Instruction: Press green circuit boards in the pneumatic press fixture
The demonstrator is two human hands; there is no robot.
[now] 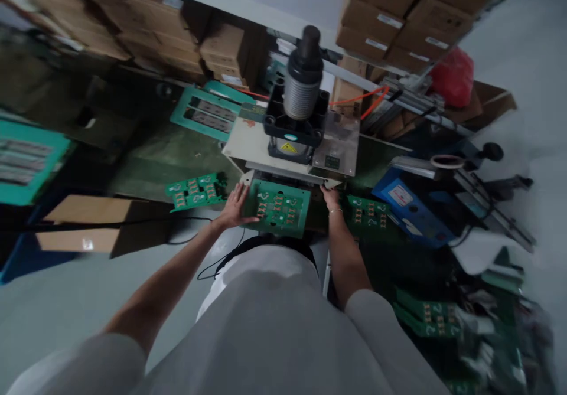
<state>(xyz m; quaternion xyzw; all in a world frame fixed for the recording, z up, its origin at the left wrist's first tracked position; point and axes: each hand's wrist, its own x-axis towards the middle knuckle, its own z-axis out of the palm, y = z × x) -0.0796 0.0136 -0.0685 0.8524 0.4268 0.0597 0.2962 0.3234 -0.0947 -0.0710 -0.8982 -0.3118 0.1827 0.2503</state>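
A green circuit board panel (283,209) with copper-coloured parts lies in a flat green fixture at the front of a bench press (292,129). My left hand (237,206) is open at the panel's left edge, its fingers spread toward the press's front left corner and the thumb over the fixture's edge. By the front right corner of the press is my right hand (330,198), a little apart from the panel. Its fingers reach forward, with their tips partly hidden at the press; it appears open.
Loose circuit boards (195,191) lie left of the press, and another board (368,212) lies right. A blue machine (410,206) stands further right. Cardboard boxes (398,17) are stacked behind. An open carton (84,224) sits at left; a thin black cable (208,268) hangs near me.
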